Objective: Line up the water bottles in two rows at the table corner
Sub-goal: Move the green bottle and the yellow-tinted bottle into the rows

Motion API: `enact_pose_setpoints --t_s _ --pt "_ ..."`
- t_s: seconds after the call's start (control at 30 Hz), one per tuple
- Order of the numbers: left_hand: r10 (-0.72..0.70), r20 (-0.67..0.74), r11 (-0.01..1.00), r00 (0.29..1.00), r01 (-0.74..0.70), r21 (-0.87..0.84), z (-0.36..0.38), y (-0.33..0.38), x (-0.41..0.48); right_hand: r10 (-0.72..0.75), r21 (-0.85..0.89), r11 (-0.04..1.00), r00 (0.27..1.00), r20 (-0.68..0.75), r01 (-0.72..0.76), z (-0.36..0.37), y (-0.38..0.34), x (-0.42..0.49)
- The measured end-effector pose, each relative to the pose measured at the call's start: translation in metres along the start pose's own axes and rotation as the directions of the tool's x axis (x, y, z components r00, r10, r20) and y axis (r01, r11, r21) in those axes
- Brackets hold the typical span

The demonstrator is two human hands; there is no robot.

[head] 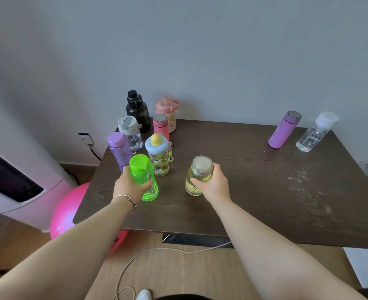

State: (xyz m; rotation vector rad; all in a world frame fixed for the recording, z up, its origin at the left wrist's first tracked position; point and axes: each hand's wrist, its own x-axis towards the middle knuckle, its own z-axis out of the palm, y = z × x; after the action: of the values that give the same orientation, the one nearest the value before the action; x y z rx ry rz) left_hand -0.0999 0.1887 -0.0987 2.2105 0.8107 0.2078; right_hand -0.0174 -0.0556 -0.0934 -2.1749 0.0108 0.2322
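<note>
1. Water bottles stand mostly at the far-left corner of the worktop [254, 180]: a black bottle [137, 111], a pink handled bottle [168, 111], a clear bottle with a grey lid [131, 133], a pink flask [161, 126], a purple bottle [119, 148] and a duck-lidded bottle [158, 156] already form two rough rows.
2. The left hand [131, 187] has its fingers wrapped around the green bottle [145, 178], at the near end of the left row.
3. The right hand [213, 182] has its fingers closed around the yellow glass bottle [199, 176], apart from the rows.
4. A purple flask [284, 129] and a clear white-capped bottle [315, 135] wait well apart at the far right.
5. The plastic bottle is probably light and tips easily; the glass one looks heavier, smooth and breakable, so a mid-body hold and gentle set-down suit both.
</note>
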Motion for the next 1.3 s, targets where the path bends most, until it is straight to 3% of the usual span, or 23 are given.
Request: enact_pose_setpoints --t_s 0.5,1.3 --pt "0.076 0.115 0.996 0.99 -0.08 0.026 -0.063 -0.081 0.061 0.032 -0.035 0.999 0.999 -0.034 -0.033 0.128 -0.051 -0.027" --pt "0.103 0.17 0.995 0.98 -0.104 -0.001 -0.061 -0.112 0.076 0.087 -0.05 0.995 0.995 -0.04 -0.089 0.167 -0.046 -0.04"
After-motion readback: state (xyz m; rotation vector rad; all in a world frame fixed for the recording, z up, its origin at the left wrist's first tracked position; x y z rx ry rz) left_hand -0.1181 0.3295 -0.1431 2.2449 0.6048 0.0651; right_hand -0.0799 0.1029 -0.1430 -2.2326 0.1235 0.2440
